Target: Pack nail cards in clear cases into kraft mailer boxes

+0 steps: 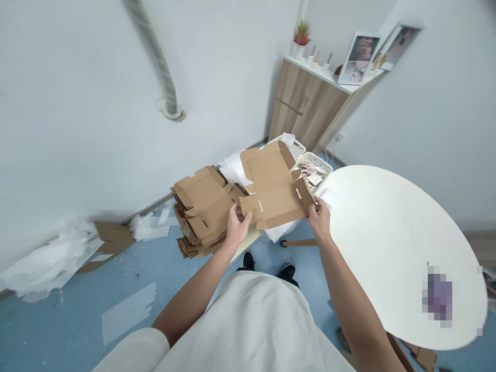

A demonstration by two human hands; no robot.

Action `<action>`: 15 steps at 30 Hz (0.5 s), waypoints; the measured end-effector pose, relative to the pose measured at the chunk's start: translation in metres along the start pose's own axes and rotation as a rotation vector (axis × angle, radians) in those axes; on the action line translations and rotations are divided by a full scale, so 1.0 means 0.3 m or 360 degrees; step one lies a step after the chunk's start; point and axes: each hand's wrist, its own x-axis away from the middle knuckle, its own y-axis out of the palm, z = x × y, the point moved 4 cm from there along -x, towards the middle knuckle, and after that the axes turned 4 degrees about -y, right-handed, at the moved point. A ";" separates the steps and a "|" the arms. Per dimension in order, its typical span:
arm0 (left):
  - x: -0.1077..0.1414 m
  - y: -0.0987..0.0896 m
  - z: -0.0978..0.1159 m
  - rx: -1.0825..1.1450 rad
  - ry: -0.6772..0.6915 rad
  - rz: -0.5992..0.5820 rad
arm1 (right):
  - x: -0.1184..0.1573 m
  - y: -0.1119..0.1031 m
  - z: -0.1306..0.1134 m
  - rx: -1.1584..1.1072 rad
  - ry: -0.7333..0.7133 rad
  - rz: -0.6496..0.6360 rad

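My left hand and right hand pinch an unfolded brown cardboard box by opposite sides, sensibly: probably light, stiffish.

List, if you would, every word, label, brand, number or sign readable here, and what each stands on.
No text can be read.
Unfolded cardboard box: no print on the visible face.
Cardboard stack: none visible.
Cards in the white basket: any print too small to read.
Framed picture on the cabinet: too small to tell.
Purple patch on the round table: pixelated, unreadable.
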 end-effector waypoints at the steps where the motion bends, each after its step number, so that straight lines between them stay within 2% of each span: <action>1: -0.002 0.049 0.013 0.0048 0.0003 -0.0122 | 0.008 -0.046 0.019 -0.0003 0.0007 0.0072; 3: 0.001 0.147 0.042 0.0061 0.0018 -0.0329 | 0.025 -0.140 0.059 0.0002 0.0018 0.0215; 7: 0.042 0.333 0.099 -0.0083 0.0115 -0.0521 | 0.066 -0.329 0.161 0.0059 0.0101 0.0466; 11: 0.131 0.542 0.148 -0.0299 0.0277 -0.0777 | 0.118 -0.529 0.278 0.0118 0.0256 0.0608; 15: 0.236 0.754 0.192 -0.0524 0.0550 -0.0971 | 0.180 -0.737 0.388 0.0132 0.0379 0.0772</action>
